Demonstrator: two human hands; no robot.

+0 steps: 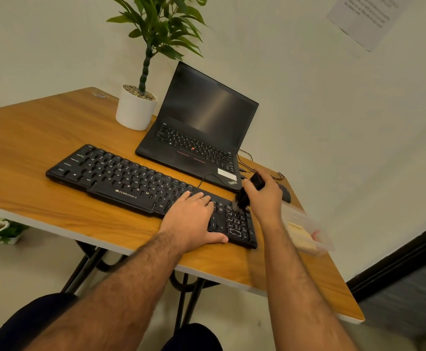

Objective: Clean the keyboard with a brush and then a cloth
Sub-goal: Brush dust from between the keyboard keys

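A black keyboard (pixel 120 173) lies slanted across the wooden table (pixel 29 153). My left hand (pixel 194 219) rests flat on its right half, fingers spread over the keys and thumb at the front edge. My right hand (pixel 265 196) grips a small black brush (pixel 247 192), bristles down on the number pad at the keyboard's right end. A yellowish cloth (pixel 300 236) lies inside a clear plastic container (pixel 318 231) to the right of my right forearm, partly hidden by it.
An open black laptop (pixel 201 127) stands behind the keyboard with cables trailing at its right. A white potted plant (pixel 136 110) is to the laptop's left. A dark mouse (pixel 284 192) sits behind my right hand. The table's front edge runs below my forearms.
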